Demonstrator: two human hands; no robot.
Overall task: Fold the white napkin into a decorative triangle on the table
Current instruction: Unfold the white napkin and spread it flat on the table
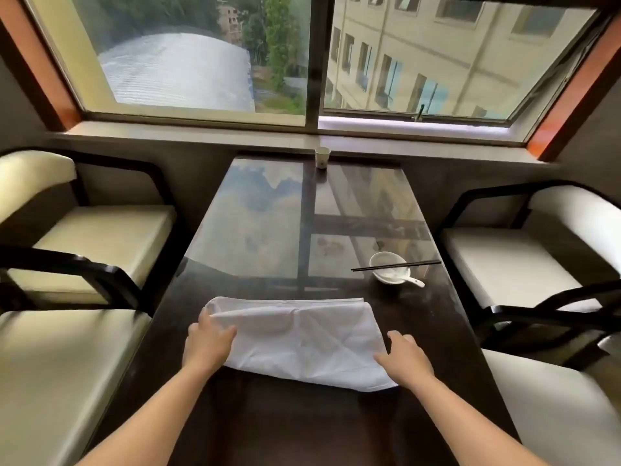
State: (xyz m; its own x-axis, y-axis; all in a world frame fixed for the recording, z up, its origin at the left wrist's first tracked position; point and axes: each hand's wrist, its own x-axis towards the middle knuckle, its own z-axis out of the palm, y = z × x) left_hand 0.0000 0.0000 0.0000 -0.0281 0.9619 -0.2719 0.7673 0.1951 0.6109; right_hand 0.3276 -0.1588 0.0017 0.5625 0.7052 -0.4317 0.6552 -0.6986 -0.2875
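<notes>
Our left hand (208, 341) pinches a soft rolled fold at the white napkin's (302, 341) left end. Our right hand (403, 361) rests on its right edge, fingers loosely spread. The creased cloth, a rough oblong, lies on the near part of the glossy dark table (336, 425). We cannot see its under layers.

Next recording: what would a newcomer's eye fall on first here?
The white napkin, lying folded on the near part of the dark table, with the left hand gripping its left end and the right hand resting at its right edge. Beyond it to the right, black chopsticks lie across a white bowl.
</notes>
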